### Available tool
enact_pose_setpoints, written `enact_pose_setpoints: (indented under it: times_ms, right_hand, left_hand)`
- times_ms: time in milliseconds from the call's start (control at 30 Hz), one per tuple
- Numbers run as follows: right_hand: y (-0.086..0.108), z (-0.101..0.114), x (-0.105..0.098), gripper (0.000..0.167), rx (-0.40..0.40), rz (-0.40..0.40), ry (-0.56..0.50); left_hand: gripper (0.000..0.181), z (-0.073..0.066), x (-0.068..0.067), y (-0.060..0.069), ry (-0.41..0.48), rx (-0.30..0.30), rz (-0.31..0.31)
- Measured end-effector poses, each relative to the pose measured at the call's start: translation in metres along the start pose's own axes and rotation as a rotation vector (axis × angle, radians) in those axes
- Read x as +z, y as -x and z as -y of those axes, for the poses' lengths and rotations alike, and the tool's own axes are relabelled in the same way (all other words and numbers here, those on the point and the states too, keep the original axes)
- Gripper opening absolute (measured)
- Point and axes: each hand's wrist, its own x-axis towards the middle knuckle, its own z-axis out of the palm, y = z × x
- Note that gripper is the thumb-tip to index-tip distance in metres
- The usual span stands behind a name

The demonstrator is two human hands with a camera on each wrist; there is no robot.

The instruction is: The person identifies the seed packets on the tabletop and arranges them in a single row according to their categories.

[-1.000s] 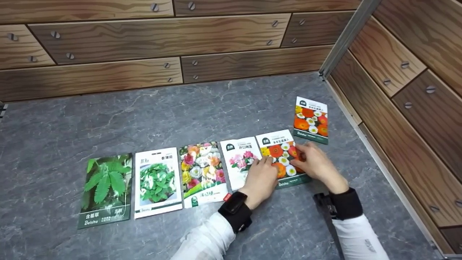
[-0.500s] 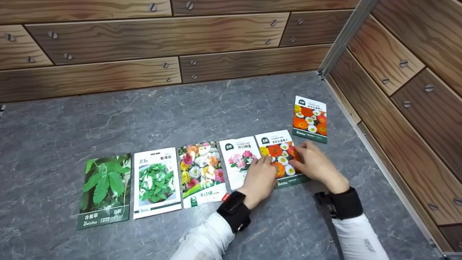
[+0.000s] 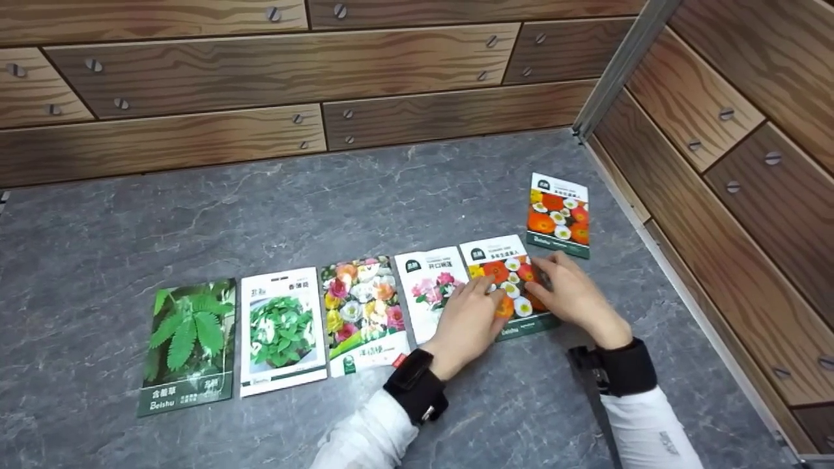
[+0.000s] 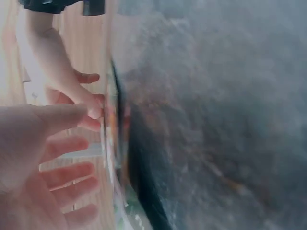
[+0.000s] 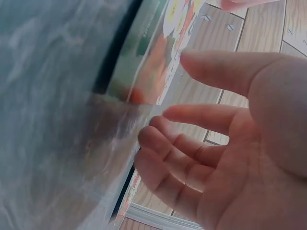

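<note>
A seed packet with orange and white poppies (image 3: 511, 270) lies flat at the right end of a row. My right hand (image 3: 576, 296) touches its right edge with thumb and fingertips; in the right wrist view its fingers (image 5: 184, 160) are loosely bent, with the palm bare. Across the pink-flower seed packet (image 3: 427, 280) reaches my left hand (image 3: 470, 322), its fingertips on the left part of the poppy packet. The left wrist view has those fingers (image 4: 72, 177) relaxed and spread, holding nothing. Parts of both packets are hidden under the hands.
To the left lie packets with mixed flowers (image 3: 365, 299), a potted green herb (image 3: 283, 332) and a fern-like leaf (image 3: 189, 332). Another poppy packet (image 3: 558, 215) lies apart at the upper right. Wood-patterned walls (image 3: 404, 58) bound the grey tabletop (image 3: 293, 202) behind and at right.
My left hand has shifted slightly, its fingertips lying a little farther over the poppy packet and its wrist lower left. The right hand stays at the packet's right edge. The packets look unmoved.
</note>
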Motion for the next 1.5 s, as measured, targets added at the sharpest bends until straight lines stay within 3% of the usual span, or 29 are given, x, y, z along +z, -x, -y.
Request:
enact_pose_setpoints:
  times_ms: [200, 500, 767, 967, 1167, 1300, 1500]
  right_hand:
    - [0.0, 0.0, 0.001, 0.052, -0.01, -0.022, -0.039]
    - [-0.004, -0.003, 0.001, 0.053, 0.016, -0.042, -0.103]
    - [-0.022, -0.025, -0.011, 0.071, 0.128, -0.048, -0.132]
    - [-0.048, -0.05, -0.028, 0.093, 0.278, 0.022, -0.067]
    - [-0.067, -0.062, -0.034, 0.106, 0.377, 0.058, 0.019]
    - [-0.075, -0.061, -0.035, 0.106, 0.406, 0.034, 0.1]
    - [-0.082, -0.062, -0.041, 0.089, 0.424, -0.032, 0.13]
  left_hand:
    - [0.047, 0.009, -0.01, 0.013, 0.245, -0.063, -0.086]
    - [0.044, 0.025, -0.021, 0.028, 0.435, -0.188, -0.221]
    - [0.041, 0.034, -0.032, 0.034, 0.547, -0.236, -0.291]
    - [0.039, 0.039, -0.037, 0.031, 0.635, -0.25, -0.375]
    - [0.037, 0.042, -0.037, 0.03, 0.688, -0.262, -0.41]
    - [0.037, 0.044, -0.038, 0.03, 0.7, -0.279, -0.413]
    - [0.037, 0.047, -0.04, 0.03, 0.755, -0.306, -0.399]
